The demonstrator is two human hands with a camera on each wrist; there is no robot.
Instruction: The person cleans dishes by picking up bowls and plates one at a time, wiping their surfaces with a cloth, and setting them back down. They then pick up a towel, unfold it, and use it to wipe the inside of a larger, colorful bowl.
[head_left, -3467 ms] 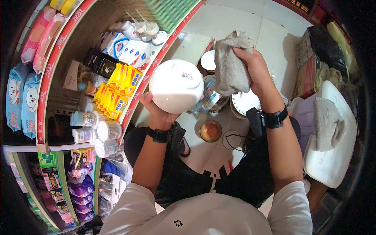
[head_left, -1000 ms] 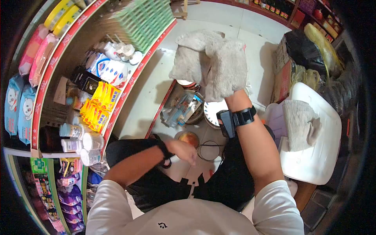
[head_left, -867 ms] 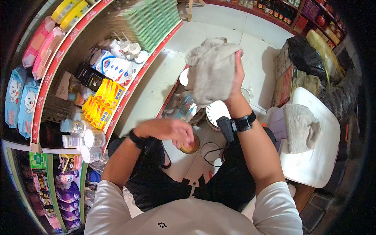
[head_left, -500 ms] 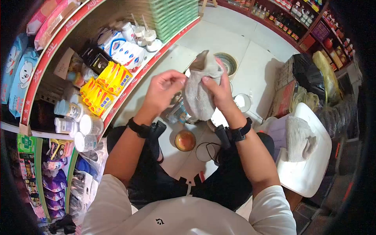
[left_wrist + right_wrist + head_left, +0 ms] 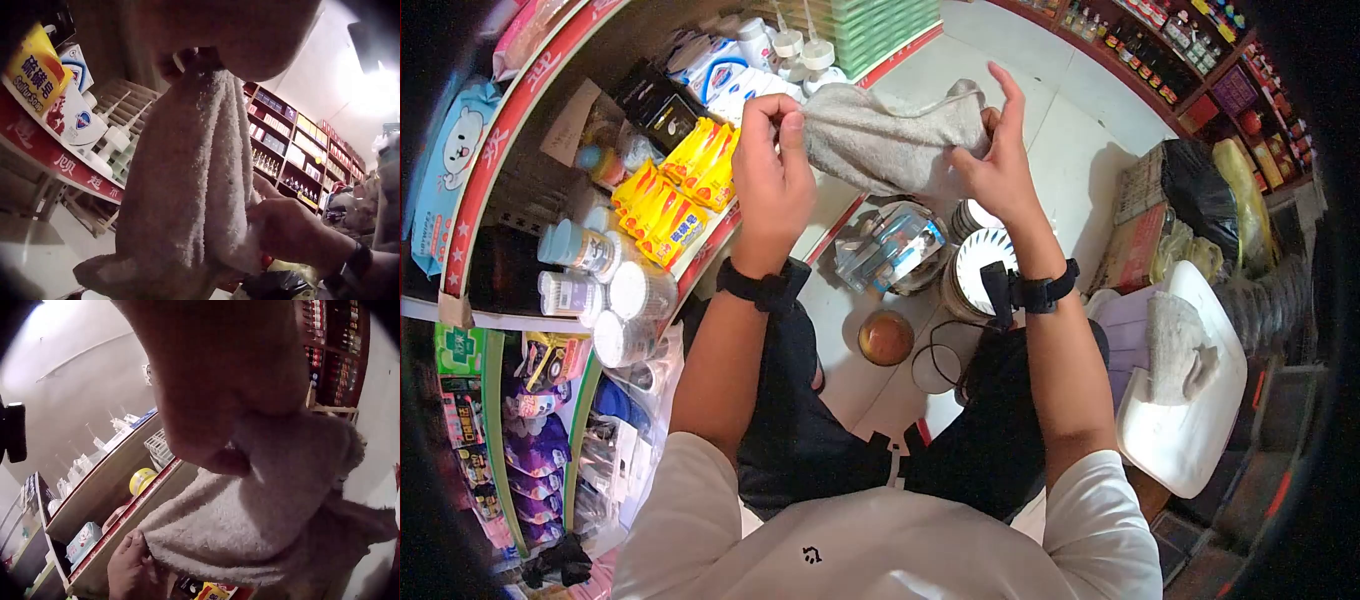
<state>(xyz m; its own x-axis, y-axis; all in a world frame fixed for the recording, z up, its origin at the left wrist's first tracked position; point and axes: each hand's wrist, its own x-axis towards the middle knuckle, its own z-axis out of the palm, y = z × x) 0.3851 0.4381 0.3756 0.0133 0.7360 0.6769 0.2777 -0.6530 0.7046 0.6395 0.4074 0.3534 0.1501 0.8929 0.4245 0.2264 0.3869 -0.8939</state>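
Observation:
A grey towel (image 5: 890, 140) is stretched out in the air between my two hands in the head view. My left hand (image 5: 775, 165) pinches its left end between thumb and curled fingers. At the other end, my right hand (image 5: 1003, 165) grips the fabric with the thumb, its index finger pointing up. The left wrist view has the towel (image 5: 187, 175) hanging in folds below the left hand. From the right wrist, the towel (image 5: 231, 519) spreads from the right hand to the left fingertips (image 5: 134, 540).
Below the towel stand stacked plates (image 5: 988, 262), a clear plastic package (image 5: 890, 250) and an amber round dish (image 5: 886, 337). Shelves with yellow soap packs (image 5: 665, 220) rise on the left. A second grey cloth (image 5: 1172, 345) lies on a white plastic lid (image 5: 1170, 440) at the right.
Earlier my left hand held a white bowl; it then hung low with nothing in it, and has now risen to pinch the towel. The towel has gone from bunched in my right hand to stretched.

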